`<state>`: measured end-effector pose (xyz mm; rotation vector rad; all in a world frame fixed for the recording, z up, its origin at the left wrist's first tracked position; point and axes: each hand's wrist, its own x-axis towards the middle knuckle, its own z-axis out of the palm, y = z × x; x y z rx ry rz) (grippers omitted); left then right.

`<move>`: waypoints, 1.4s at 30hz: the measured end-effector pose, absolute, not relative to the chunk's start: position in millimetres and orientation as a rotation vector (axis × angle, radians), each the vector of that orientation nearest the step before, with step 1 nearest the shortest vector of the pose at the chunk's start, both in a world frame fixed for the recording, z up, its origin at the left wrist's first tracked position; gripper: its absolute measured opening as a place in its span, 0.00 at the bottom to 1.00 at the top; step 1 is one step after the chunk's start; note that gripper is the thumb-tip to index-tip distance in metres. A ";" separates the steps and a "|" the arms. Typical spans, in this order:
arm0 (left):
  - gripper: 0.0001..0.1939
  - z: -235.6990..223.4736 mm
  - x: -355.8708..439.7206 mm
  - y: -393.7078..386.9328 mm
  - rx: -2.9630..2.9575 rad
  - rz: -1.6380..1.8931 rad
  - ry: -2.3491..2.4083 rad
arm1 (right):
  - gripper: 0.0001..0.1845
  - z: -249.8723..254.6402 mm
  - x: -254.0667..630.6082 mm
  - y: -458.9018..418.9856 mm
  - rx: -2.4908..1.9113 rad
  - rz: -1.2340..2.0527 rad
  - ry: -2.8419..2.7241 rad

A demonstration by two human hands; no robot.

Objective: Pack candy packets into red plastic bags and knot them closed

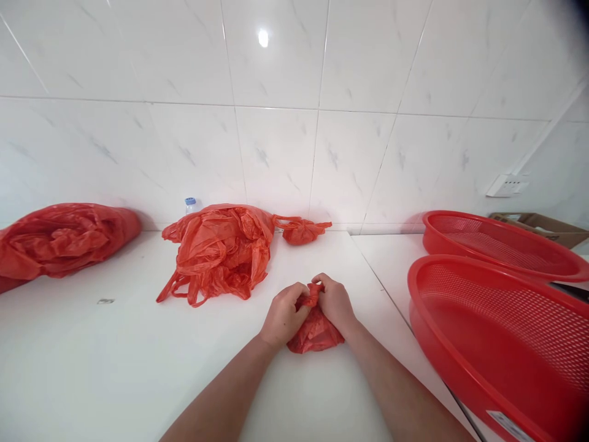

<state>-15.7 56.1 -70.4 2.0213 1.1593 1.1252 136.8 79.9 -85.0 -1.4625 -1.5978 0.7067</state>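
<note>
A small, filled red plastic bag (316, 333) rests on the white table (138, 362) in front of me. My left hand (286, 313) pinches its gathered top from the left, fingers curled in. From the right, my right hand (337, 302) grips the same twisted neck between thumb and fingers. What the bag contains is hidden by the red plastic. Behind my hands, near the wall, lies another small red bag (301, 233) with its top knotted. A large crumpled heap of red plastic bags (225, 245) is to its left.
At far left is a big red bag (69, 239) stuffed with plastic. A blue-capped bottle (190, 202) stands behind the heap. Two red mesh baskets (460, 344) occupy the right side, with a cardboard box (547, 226) behind them. A tiled wall (276, 159) closes the back.
</note>
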 end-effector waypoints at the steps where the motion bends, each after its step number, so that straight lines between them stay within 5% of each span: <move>1: 0.07 -69.8 -15.4 55.8 2.077 1.116 1.170 | 0.11 -85.8 137.4 79.9 -1.449 0.740 -1.577; 13: 0.11 -74.0 -19.0 62.4 2.282 1.130 1.218 | 0.27 -79.3 143.7 85.4 -1.109 1.085 -1.633; 24: 0.11 -72.5 -20.4 63.1 2.343 1.078 1.255 | 0.23 -79.0 140.5 84.7 -1.208 1.021 -1.581; 34: 0.12 -72.9 -22.7 64.4 2.330 1.096 1.338 | 0.21 -74.8 154.1 85.1 -1.031 1.387 -1.514; 42: 0.12 -71.4 -21.1 62.2 2.490 1.076 1.201 | 0.15 -85.7 144.1 90.1 -1.120 1.113 -1.460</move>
